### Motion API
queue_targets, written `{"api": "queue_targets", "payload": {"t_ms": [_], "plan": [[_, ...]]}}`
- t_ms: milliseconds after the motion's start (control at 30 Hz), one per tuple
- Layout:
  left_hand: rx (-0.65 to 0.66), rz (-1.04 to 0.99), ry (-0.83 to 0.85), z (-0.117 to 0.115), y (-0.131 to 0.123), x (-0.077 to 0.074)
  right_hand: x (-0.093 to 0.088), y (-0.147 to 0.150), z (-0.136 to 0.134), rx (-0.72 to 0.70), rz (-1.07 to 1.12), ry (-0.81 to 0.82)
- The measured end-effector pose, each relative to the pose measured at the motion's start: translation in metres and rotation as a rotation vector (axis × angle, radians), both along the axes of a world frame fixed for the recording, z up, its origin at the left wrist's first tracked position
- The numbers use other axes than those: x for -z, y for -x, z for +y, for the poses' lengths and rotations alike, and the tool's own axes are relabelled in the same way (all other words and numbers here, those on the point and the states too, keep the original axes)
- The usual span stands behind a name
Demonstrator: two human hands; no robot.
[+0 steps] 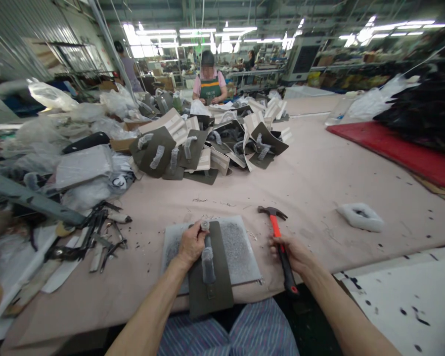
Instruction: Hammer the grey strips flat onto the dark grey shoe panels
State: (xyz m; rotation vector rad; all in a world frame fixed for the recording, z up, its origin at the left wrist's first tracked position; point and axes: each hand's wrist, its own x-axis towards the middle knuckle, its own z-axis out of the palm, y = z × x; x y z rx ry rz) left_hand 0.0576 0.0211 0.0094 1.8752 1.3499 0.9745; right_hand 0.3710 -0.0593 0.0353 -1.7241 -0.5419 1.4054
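Note:
My left hand is closed, thumb and fingers pinching a short round-topped metal punch at the far end of a dark grey-green panel. A handle wrapped in clear plastic runs along the middle of that panel. Under it lies a pale, scuffed cutting board, with the panel's near end sticking out past the table edge. To the right, my right hand grips a claw hammer by its red and black handle, head pointing away from me. The punch's lower end is hidden.
A heap of similar panels fills the table ahead, with a person behind it. Hand tools lie at left beside plastic bags. A white foam block and a red board are at right.

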Motion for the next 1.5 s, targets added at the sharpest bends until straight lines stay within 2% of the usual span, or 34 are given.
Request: {"api": "queue_targets", "payload": {"t_ms": [133,200,267,333,400,467,533,567,633,667,700,733,767,867,933,1067,1167,1267,1333,1400,1433,1500], "plan": [[-0.012,0.002,0.012,0.000,0.000,0.003,-0.027,0.032,0.011,0.005,-0.007,-0.086],[-0.014,-0.015,0.021,0.000,0.000,0.003,-0.043,0.051,0.006,-0.076,-0.213,-0.248],[-0.004,-0.023,0.018,0.000,0.000,0.003,-0.058,0.071,0.001,-0.238,-0.573,-0.455],[-0.009,-0.007,0.016,0.000,0.000,0.003,-0.072,0.089,-0.002,-0.457,-0.922,-0.561],[-0.030,0.034,0.021,0.000,0.000,0.004,-0.086,0.101,0.001,-0.688,-1.150,-0.537],[-0.045,0.051,0.030,0.001,0.000,0.005,-0.105,0.106,0.007,-0.844,-1.259,-0.502],[-0.032,0.015,0.040,0.001,0.001,0.007,-0.128,0.107,0.012,-0.809,-1.263,-0.545],[-0.021,-0.011,0.044,0.001,0.001,0.007,-0.138,0.106,0.014,-0.719,-1.228,-0.598],[-0.008,-0.058,0.052,0.001,0.001,0.009,-0.151,0.107,0.015,-0.427,-1.116,-0.716],[-0.008,-0.072,0.054,0.001,0.001,0.009,-0.152,0.108,0.015,-0.283,-1.062,-0.758],[-0.012,-0.081,0.053,0.001,0.002,0.009,-0.147,0.110,0.014,-0.201,-1.030,-0.768],[-0.019,-0.083,0.050,0.001,0.002,0.009,-0.140,0.111,0.012,-0.207,-1.025,-0.742],[-0.026,-0.079,0.049,0.001,0.002,0.008,-0.129,0.112,0.011,-0.293,-1.047,-0.682],[-0.043,-0.055,0.054,0.000,0.001,0.005,-0.099,0.109,0.009,-0.756,-1.143,-0.442],[-0.042,-0.060,0.061,-0.001,0.001,0.003,-0.087,0.102,0.011,-0.884,-1.184,-0.367],[-0.022,-0.115,0.050,-0.002,0.002,0.002,-0.069,0.078,0.018,-0.823,-1.134,-0.277],[-0.021,-0.144,0.056,-0.001,0.003,0.005,-0.040,0.051,0.019,-0.718,-1.102,-0.107],[-0.024,-0.170,0.064,0.000,0.003,0.007,-0.012,0.030,0.015,-0.624,-1.185,0.020],[-0.020,-0.181,0.066,0.000,0.003,0.005,-0.007,0.032,0.009,-0.575,-1.304,-0.034],[-0.016,-0.186,0.072,-0.001,0.004,0.002,-0.014,0.053,0.003,-0.582,-1.398,-0.250],[-0.015,-0.190,0.078,-0.001,0.003,0.000,-0.021,0.070,0.000,-0.639,-1.401,-0.404],[-0.013,-0.209,0.095,-0.002,0.003,-0.001,-0.036,0.108,-0.005,-0.866,-1.314,-0.707]]}}
